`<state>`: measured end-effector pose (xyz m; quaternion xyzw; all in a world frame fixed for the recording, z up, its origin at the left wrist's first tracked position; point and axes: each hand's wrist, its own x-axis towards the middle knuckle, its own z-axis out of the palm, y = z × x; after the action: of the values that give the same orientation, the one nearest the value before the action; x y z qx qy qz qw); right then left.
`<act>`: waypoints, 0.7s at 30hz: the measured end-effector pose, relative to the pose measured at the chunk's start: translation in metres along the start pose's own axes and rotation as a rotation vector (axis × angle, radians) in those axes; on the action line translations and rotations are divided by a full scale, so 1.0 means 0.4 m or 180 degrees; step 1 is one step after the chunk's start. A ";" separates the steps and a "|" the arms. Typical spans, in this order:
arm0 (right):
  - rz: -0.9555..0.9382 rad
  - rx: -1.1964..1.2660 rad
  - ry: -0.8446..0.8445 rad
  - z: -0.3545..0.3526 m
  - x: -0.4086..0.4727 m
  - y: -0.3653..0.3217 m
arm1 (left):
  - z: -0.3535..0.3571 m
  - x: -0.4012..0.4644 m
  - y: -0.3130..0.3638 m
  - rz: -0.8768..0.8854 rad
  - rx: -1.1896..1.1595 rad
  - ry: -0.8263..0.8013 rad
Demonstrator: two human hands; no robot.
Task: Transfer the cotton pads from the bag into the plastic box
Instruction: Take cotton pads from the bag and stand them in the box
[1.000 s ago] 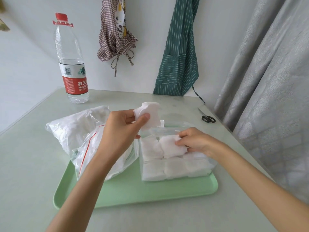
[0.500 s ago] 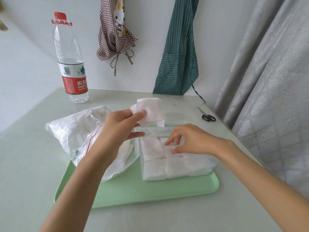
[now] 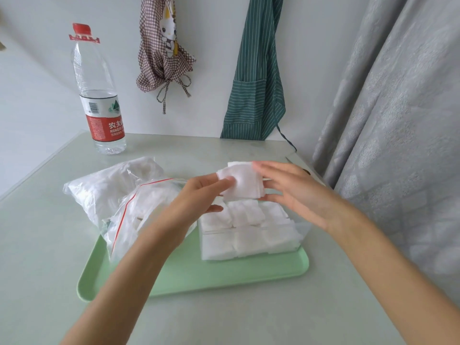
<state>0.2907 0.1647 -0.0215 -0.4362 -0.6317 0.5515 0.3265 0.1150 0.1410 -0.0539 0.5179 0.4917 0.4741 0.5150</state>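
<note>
Head view: left hand (image 3: 196,197) pinches cotton pads (image 3: 242,181) above plastic box (image 3: 249,235), right hand (image 3: 293,192) open alongside.

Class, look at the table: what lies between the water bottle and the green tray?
In the head view, the plastic bag of cotton pads lies between the water bottle and the green tray, its near end resting on the tray.

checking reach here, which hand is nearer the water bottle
Left. The left hand is just right of the bag, nearer the water bottle at the far left. The right hand is farther right, above the plastic box.
</note>
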 end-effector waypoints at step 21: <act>-0.0102 -0.4112 0.0806 -0.128 0.079 0.076 | 0.161 0.219 -0.014 -0.0249 0.3062 -0.0262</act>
<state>0.3292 0.2149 -0.0444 -0.5965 -0.7987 0.0008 0.0789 0.1851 0.2239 -0.0620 0.6967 0.6535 0.1524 0.2536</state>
